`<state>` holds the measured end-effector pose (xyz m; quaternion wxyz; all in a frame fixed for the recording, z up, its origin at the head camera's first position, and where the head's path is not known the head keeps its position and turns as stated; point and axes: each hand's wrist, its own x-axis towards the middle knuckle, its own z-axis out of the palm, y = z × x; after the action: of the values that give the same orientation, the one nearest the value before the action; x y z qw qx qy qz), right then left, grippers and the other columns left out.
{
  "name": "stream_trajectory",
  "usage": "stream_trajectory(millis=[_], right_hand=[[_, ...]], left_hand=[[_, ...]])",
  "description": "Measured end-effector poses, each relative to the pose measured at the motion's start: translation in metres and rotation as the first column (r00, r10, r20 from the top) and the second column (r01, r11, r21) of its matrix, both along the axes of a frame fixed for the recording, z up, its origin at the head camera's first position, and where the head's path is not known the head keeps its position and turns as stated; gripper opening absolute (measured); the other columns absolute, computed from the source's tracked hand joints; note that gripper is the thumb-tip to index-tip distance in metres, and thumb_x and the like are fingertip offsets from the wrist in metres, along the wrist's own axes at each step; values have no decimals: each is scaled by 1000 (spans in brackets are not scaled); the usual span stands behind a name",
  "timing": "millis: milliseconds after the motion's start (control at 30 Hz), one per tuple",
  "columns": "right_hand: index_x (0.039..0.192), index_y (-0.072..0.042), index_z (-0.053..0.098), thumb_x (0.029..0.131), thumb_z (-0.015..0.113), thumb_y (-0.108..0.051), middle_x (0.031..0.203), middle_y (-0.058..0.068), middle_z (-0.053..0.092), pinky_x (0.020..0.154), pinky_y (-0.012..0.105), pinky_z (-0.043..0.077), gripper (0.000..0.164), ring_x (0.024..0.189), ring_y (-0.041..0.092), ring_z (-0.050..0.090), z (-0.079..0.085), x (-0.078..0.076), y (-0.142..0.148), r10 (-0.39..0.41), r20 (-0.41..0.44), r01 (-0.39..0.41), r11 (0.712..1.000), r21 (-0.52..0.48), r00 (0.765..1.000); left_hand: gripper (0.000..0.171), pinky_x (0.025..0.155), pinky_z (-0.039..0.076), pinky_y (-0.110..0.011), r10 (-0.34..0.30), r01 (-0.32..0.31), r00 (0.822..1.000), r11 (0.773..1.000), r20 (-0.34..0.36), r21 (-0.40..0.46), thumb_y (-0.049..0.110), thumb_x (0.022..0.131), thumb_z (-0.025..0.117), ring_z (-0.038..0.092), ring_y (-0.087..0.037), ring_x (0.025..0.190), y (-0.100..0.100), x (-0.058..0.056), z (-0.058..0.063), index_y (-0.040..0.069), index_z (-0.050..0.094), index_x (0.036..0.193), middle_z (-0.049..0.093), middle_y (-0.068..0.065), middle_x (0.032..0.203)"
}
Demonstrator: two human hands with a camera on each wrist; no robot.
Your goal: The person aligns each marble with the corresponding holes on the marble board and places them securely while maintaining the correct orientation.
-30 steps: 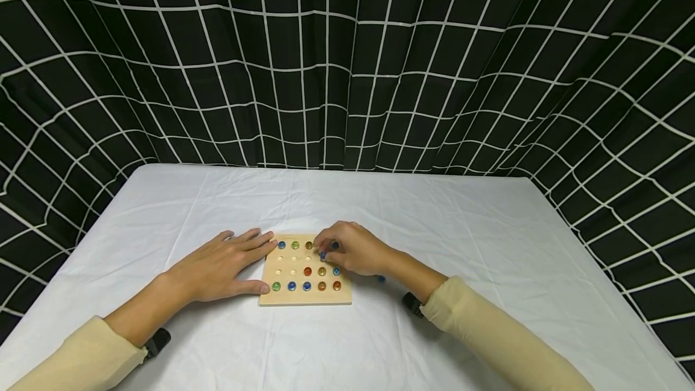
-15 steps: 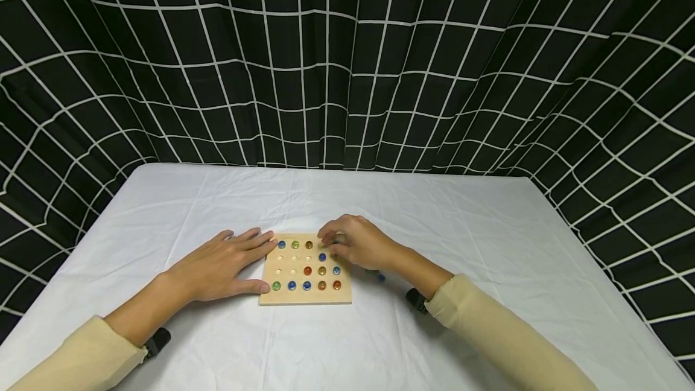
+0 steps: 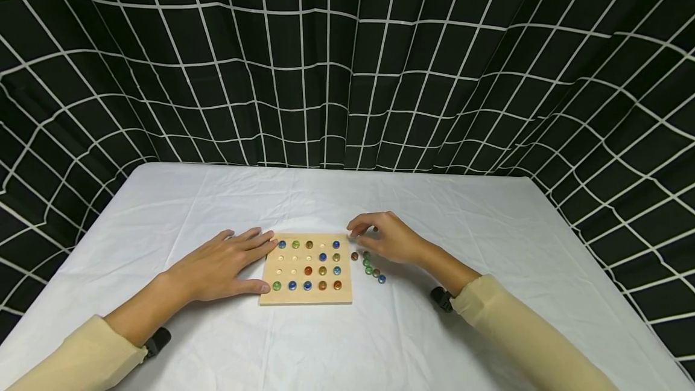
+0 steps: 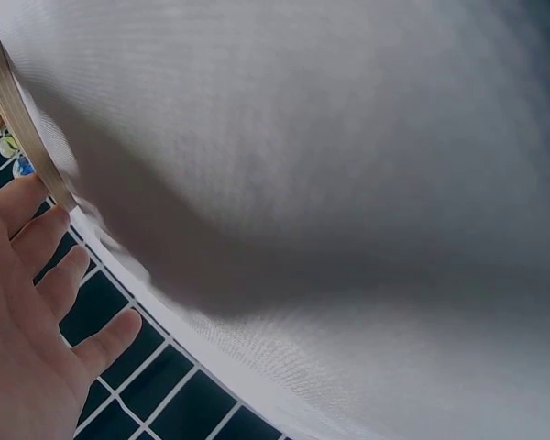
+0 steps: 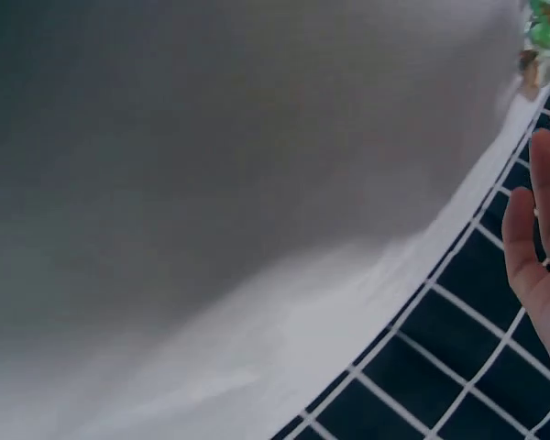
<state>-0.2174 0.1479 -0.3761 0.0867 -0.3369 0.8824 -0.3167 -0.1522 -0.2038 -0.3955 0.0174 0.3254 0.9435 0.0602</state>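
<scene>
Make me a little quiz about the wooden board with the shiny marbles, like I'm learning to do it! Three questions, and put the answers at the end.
1. True or false: every hole in the row nearest the person on the pale rectangular wooden board holds a small round shiny marble.

2. Where are the loose round marbles on the wrinkled white cloth?
A) To the left of the board
B) To the right of the board
C) Behind the board's middle

3. Which of the person's hands touches the board's left edge?

Key:
1. True.
2. B.
3. The bare left hand.
</scene>
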Motion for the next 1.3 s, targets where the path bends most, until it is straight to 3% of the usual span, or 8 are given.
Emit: stream_trajectory(millis=[400,633,1300], right_hand=[[111,-8,72,90,66,5,96,-5,74,85,41,49,25,96,12,67,-3,0,20,69,72,-70,997,11,995],[112,-10,72,87,70,4,98,-8,73,91,42,48,29,100,12,66,-6,3,24,65,105,-68,997,22,992],[111,-7,72,87,71,5,94,-5,72,88,40,51,27,94,11,66,-7,4,20,78,66,-80,997,24,995]], left_hand=[[88,107,32,-62,-1,1,1000,1000,10,-10,77,90,41,35,-32,144,1,-1,2,18,37,155,38,-3,158],[89,108,31,-63,5,-5,1000,1000,17,-12,77,90,41,35,-32,144,1,-2,2,18,37,156,37,-2,158],[88,107,33,-61,8,-8,1000,1000,4,-6,77,89,43,36,-31,144,1,0,0,18,38,155,39,-2,157]])
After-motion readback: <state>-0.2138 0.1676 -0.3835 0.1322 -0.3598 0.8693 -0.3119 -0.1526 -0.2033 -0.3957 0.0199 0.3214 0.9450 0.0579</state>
